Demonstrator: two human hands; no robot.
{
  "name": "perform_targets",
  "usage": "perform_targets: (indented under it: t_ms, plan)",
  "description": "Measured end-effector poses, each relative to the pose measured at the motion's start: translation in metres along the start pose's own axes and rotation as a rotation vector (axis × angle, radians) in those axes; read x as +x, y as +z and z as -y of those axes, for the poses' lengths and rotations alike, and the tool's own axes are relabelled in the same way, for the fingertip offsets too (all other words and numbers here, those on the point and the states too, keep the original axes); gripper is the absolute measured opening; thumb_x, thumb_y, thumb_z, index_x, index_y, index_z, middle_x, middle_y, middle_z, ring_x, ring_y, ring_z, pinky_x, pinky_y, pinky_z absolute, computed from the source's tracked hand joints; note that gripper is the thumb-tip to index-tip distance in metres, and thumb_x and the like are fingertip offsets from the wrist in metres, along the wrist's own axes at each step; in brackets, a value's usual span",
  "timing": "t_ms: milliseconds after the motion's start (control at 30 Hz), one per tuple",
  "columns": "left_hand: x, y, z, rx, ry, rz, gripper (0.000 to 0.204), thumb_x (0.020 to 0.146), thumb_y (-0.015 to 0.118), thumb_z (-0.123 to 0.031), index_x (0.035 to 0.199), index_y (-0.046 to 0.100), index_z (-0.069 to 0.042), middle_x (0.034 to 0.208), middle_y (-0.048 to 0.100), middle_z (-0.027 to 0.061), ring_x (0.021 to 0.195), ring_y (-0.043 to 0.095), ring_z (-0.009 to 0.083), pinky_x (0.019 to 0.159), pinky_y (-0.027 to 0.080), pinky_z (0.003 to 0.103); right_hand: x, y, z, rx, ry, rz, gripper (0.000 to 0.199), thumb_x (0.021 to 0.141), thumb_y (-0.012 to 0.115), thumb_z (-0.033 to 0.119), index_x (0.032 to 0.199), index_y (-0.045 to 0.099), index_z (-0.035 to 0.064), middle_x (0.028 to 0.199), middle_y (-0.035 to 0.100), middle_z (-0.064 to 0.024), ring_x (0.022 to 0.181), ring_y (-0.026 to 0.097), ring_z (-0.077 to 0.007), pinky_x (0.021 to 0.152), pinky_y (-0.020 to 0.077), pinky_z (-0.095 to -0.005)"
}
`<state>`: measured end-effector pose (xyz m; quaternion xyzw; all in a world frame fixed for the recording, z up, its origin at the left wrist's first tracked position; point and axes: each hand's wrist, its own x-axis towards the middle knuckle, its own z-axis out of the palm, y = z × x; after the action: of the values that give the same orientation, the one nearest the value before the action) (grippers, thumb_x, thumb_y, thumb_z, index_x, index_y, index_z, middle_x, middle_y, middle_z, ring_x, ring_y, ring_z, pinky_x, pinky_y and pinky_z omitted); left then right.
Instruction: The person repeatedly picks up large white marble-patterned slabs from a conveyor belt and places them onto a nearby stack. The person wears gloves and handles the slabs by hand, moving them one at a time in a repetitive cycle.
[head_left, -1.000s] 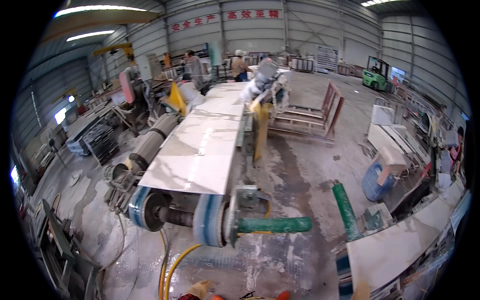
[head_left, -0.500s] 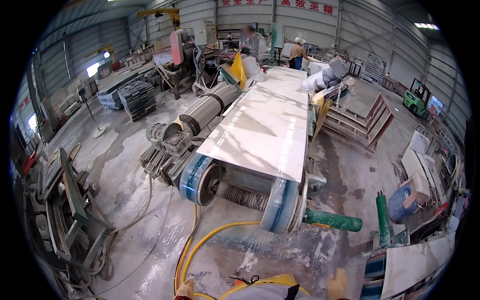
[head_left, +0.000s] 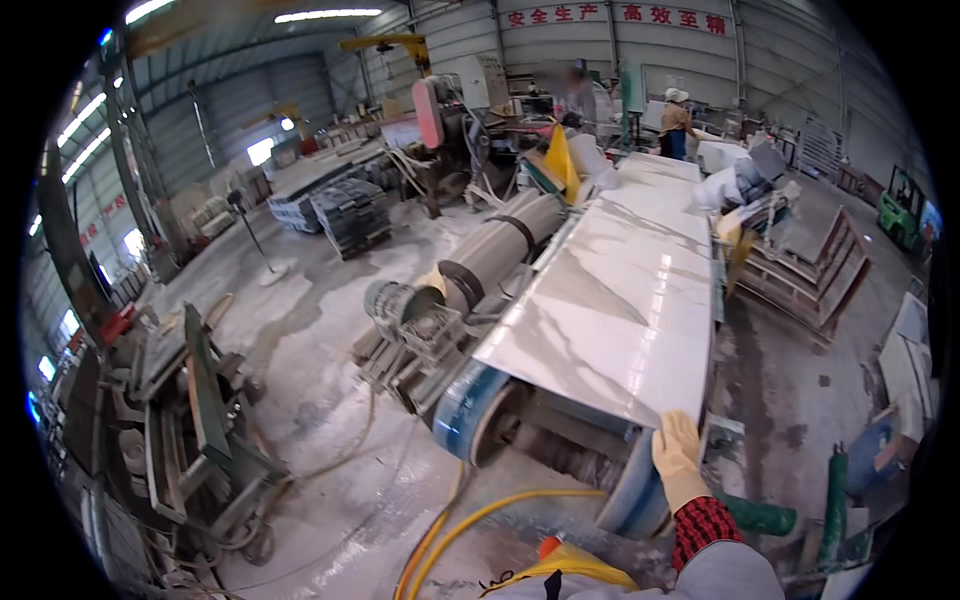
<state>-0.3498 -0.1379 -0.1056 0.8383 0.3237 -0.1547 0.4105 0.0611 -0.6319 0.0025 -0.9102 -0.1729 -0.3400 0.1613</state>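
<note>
A long white slab with grey-brown veins (head_left: pixel 610 300) lies flat on a belt conveyor and runs away from me. At its near right corner is my right hand (head_left: pixel 679 455), in a pale yellow glove with a red-and-black checked cuff. The gloved fingers stretch forward and appear to touch the slab's edge, above the right blue belt (head_left: pixel 632 492). On the other side, the left blue belt (head_left: pixel 462 412) curves round its end roller. My left hand is out of view.
Yellow hoses (head_left: pixel 480 508) cross the wet floor before me. Left of the conveyor sits a motor (head_left: pixel 405 300); metal frames (head_left: pixel 205 400) are piled further left. A green cylinder (head_left: pixel 760 515) juts out at right. Two people work far off, one in a white hat (head_left: pixel 675 120).
My right hand has come up and forward to the slab's near corner. My left hand has left the view. The slab and conveyor appear further right as the view turned left.
</note>
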Motion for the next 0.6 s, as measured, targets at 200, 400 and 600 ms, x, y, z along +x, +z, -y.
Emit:
perform_targets:
  t_ms: [200,400,600]
  plan:
    - [0.038,-0.056,-0.053,-0.001,-0.085,-0.116,0.037,0.126,0.060,-0.024,0.154,0.076,-0.008,0.148,0.079,0.0282,0.135,0.076,0.0485,0.112,0.060,0.053,0.046,0.053,-0.032,-0.064,0.078,-0.074,0.041,0.099,0.076,0.019,0.134,0.076,-0.0012,0.141,0.076,-0.0266,0.137,0.068,-0.0517,0.122,0.0517,-0.0636]
    - [0.075,-0.092,-0.103,-0.003,-0.054,-0.220,0.034,0.126,0.062,-0.024,0.151,0.078,-0.007,0.145,0.080,0.0291,0.132,0.076,0.0495,0.109,0.060,0.054,0.049,0.043,-0.016,-0.184,0.092,-0.146,0.034,0.101,0.073,0.019,0.128,0.074,-0.0010,0.138,0.072,-0.0260,0.134,0.066,-0.0501,0.119,0.0503,-0.0627]
    - [0.145,-0.130,-0.196,-0.021,0.299,-0.395,0.032,0.126,0.064,-0.023,0.148,0.080,-0.007,0.141,0.081,0.0299,0.129,0.077,0.0505,0.106,0.061,0.055,0.056,0.018,0.007,-0.114,0.261,0.023,0.035,0.099,0.074,0.019,0.128,0.073,-0.0005,0.136,0.072,-0.0235,0.130,0.065,-0.0481,0.115,0.0492,-0.0628]
